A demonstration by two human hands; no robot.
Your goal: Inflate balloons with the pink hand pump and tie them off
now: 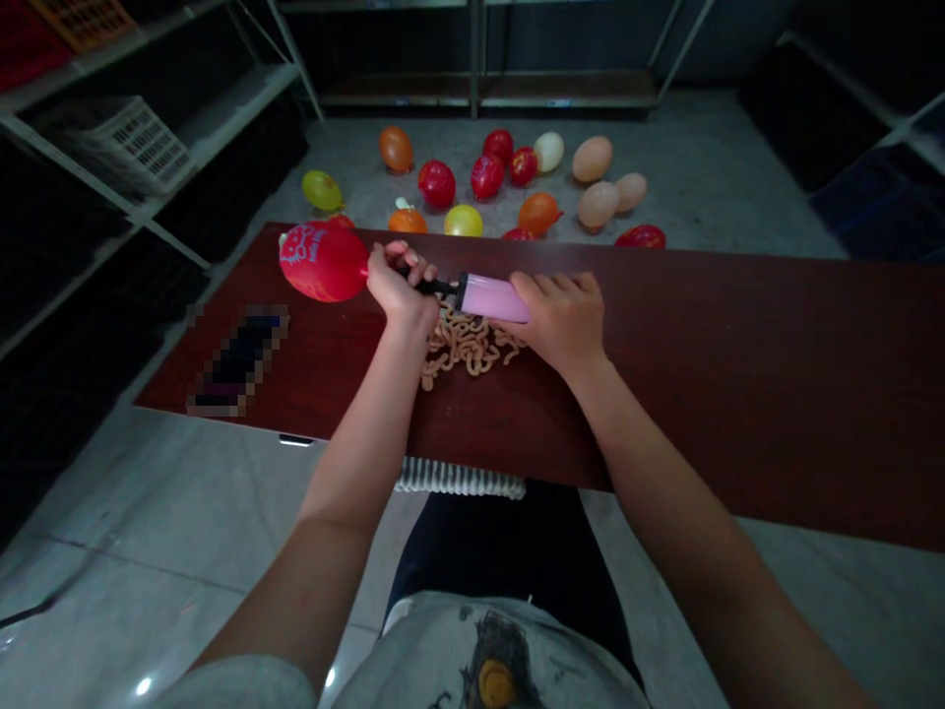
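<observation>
Two hands are on one slim line of gear here: the left hand (403,283) curls around the neck of a red balloon (325,264) and the black end of a pink pump (497,298), thumb side drawn in, a couple of fingers lifting loose, while the right hand (565,320) wraps firmly around the far end of the pink barrel. Everything sits over the dark red tabletop (753,384), toward its far edge, just by a heap of tan curled pieces (472,343). That pump looks light and stiff, smooth enough to turn in a slack palm, so a full wrap on the barrel suits it best. And the balloon? Surely next to weightless, soft, slippery, easily popped; the neck is the place to pinch. Whether it sits on the nozzle is hard to say, with the fingers covering the join. The pump's long axis runs left to right, its black end pointing left and slightly away from the wearer; the balloon's printed, rounded end points left too.
</observation>
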